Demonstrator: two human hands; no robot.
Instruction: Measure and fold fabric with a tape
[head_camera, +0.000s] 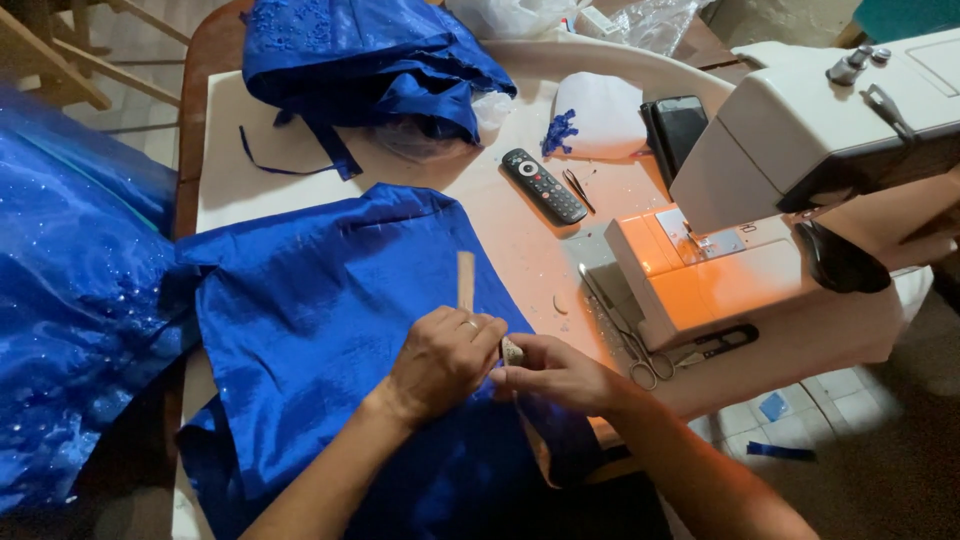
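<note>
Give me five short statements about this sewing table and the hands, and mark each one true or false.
1. The left hand and the right hand meet over the blue fabric. True.
2. Both hands hold the scissors. False: the scissors lie on the table beside the sewing machine, untouched.
3. A thin tan strip sticks up from the left hand. True.
4. The remote control rests on the blue fabric. False: it lies on the bare table.
5. The left hand wears a ring. True.
</note>
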